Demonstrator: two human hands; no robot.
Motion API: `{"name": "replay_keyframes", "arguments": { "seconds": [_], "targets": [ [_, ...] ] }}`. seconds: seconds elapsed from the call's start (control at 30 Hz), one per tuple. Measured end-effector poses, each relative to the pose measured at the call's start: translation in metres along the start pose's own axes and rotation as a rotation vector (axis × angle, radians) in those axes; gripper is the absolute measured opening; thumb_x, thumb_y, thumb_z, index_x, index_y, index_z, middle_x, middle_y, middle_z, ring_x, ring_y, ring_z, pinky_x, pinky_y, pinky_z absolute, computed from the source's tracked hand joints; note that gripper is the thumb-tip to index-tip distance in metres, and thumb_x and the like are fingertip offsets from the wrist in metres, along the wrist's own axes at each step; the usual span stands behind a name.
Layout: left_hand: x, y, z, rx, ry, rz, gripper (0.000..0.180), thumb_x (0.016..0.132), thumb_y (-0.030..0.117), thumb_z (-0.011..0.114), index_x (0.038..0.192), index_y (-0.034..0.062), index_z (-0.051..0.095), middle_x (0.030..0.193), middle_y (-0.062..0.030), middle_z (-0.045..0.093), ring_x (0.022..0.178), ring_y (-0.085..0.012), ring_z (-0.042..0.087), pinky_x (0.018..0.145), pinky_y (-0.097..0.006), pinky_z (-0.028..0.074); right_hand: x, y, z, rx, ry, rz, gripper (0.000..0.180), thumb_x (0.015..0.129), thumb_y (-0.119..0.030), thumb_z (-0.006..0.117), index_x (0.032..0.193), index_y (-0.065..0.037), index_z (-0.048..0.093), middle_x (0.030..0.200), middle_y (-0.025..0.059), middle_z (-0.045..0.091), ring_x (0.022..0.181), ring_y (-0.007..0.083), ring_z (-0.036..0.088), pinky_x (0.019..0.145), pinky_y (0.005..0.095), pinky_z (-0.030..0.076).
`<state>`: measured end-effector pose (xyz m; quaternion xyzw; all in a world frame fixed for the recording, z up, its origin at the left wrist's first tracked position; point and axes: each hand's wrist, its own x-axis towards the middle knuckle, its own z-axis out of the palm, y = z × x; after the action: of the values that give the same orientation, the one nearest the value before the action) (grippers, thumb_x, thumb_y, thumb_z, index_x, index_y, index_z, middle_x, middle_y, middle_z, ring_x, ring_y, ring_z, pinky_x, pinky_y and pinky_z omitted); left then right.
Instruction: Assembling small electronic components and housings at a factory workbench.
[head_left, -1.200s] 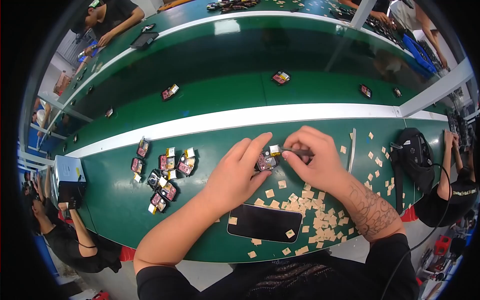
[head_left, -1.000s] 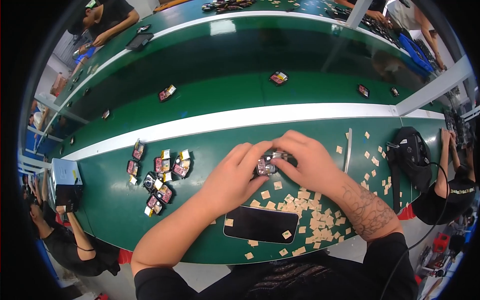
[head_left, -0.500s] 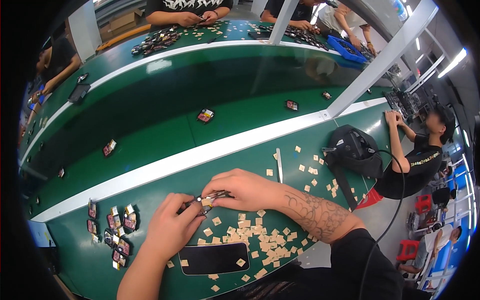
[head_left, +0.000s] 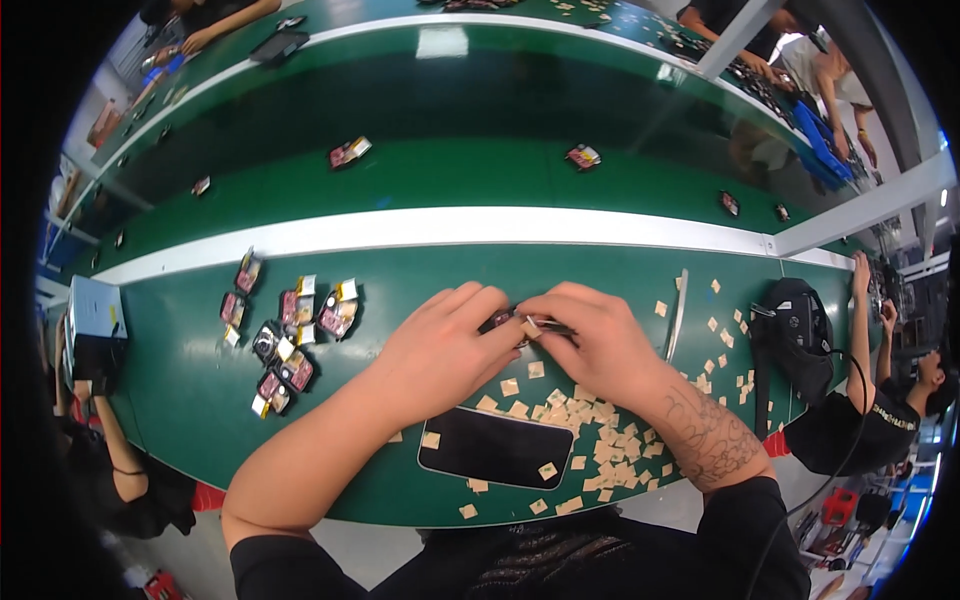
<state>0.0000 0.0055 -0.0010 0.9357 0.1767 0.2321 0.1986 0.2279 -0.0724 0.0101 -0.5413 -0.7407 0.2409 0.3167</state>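
Note:
My left hand (head_left: 455, 335) is closed around a small dark electronic module (head_left: 498, 320), which is mostly hidden behind the fingers. My right hand (head_left: 590, 335) pinches slim metal tweezers (head_left: 552, 325) close against it. At the meeting point of both hands sits a small beige square piece (head_left: 531, 327). Below them on the green bench a black smartphone (head_left: 495, 447) lies flat with a few beige squares on it. Many loose beige squares (head_left: 610, 440) are scattered to its right. Left of my hands lies a group of similar modules (head_left: 298, 310) with yellow and white tabs.
A white rail (head_left: 430, 228) separates the bench from a green conveyor (head_left: 460, 170) carrying spaced modules. A pale flat strip tool (head_left: 678, 315) and a black bag (head_left: 795, 325) with a cable lie on the right. Co-workers are seated on both sides and across.
The head view has turned, so the bench and both hands appear shifted right and upward in the picture. My hands stay together around the module.

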Motion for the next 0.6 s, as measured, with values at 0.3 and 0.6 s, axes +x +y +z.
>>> {"name": "replay_keyframes", "arguments": {
  "seconds": [0.3, 0.6],
  "targets": [
    [-0.002, -0.003, 0.001, -0.099, 0.061, -0.035, 0.030, 0.083, 0.012, 0.088, 0.107, 0.0064, 0.070, 0.107, -0.0080, 0.065, 0.100, -0.0315, 0.067, 0.083, -0.043, 0.057, 0.003, -0.005, 0.005, 0.177, -0.025, 0.183, 0.024, 0.092, 0.001, 0.079, 0.116, -0.001, 0.075, 0.101, 0.0139, 0.074, 0.093, 0.0286, 0.078, 0.081, 0.0363, 0.065],
    [-0.002, -0.001, 0.002, -0.086, 0.051, -0.061, 0.038, 0.082, 0.012, 0.087, 0.114, 0.0062, 0.067, 0.105, -0.0099, 0.062, 0.100, -0.0333, 0.066, 0.083, -0.045, 0.057, 0.003, -0.012, 0.002, 0.135, -0.014, 0.271, 0.021, 0.094, -0.002, 0.080, 0.114, 0.001, 0.077, 0.098, 0.0145, 0.075, 0.088, 0.0277, 0.078, 0.077, 0.0369, 0.063]
  ]
}}
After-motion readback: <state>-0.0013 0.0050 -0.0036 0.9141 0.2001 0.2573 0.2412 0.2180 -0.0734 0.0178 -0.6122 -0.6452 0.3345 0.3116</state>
